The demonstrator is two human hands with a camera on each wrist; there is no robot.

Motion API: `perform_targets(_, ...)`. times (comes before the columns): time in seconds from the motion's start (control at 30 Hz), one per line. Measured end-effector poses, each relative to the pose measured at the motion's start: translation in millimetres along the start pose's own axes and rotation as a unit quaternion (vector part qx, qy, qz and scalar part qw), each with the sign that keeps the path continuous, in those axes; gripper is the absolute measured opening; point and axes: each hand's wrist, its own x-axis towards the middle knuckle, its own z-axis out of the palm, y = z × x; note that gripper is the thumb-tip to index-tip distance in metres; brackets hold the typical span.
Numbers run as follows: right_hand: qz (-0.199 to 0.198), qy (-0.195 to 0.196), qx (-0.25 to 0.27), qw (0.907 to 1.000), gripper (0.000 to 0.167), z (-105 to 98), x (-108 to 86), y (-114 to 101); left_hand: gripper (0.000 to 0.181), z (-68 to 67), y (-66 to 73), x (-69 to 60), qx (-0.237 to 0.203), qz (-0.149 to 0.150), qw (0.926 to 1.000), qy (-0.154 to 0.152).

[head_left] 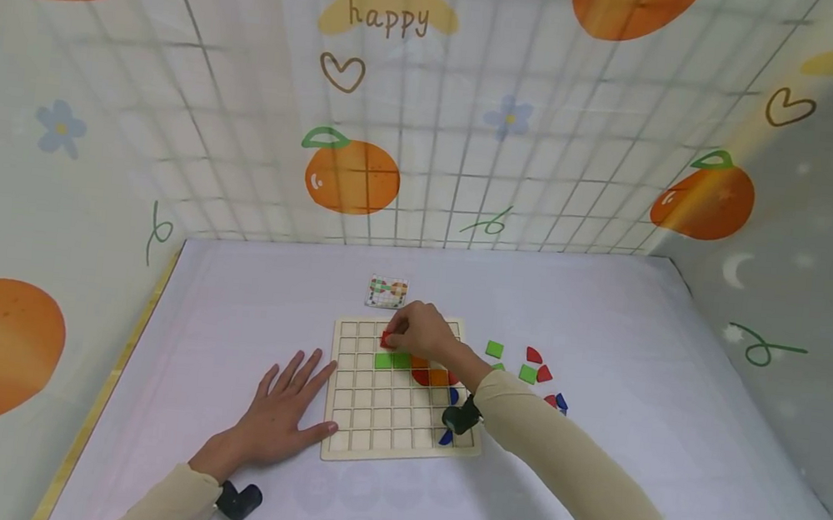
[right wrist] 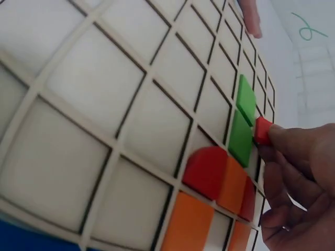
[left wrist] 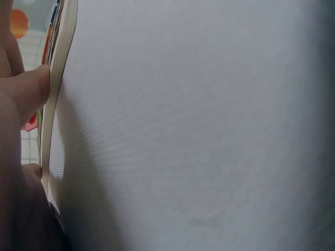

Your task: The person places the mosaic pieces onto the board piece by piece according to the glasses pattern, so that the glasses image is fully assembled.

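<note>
A wooden grid board lies on the white-covered table. My right hand reaches over its far part and pinches a small red tile between thumb and fingers. That tile is beside two green square tiles set in the grid; whether it is seated in a cell I cannot tell. Near them on the board are orange tiles and rounded red tiles, partly hidden by the right arm in the head view. My left hand lies palm down with spread fingers, its thumb and a fingertip touching the board's left edge.
A small pattern card lies beyond the board. Right of it are loose green squares, red quarter-round tiles and blue pieces. Blue pieces also lie on the board's right side. A printed curtain hangs behind.
</note>
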Motion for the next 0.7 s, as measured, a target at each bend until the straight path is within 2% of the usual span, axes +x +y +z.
perform_targets(0.13,-0.003,0.0,-0.018,0.9998,0.005,4.8,0.2,-0.9,0.089,1.1,-0.7,-0.1,-0.002,0.001,1.0,0.004)
perform_targets(0.47,-0.03,-0.014,-0.064,0.9974,0.009,9.3,-4.7,-0.6,0.09,-4.3,2.0,1.3,0.01,-0.009,0.9997,-0.02)
perform_targets(0.7,-0.041,0.001,-0.085,0.9956,0.007,9.8,-5.7,0.3,0.089,-6.2,3.6,0.8,0.006,-0.004,0.9999,-0.009)
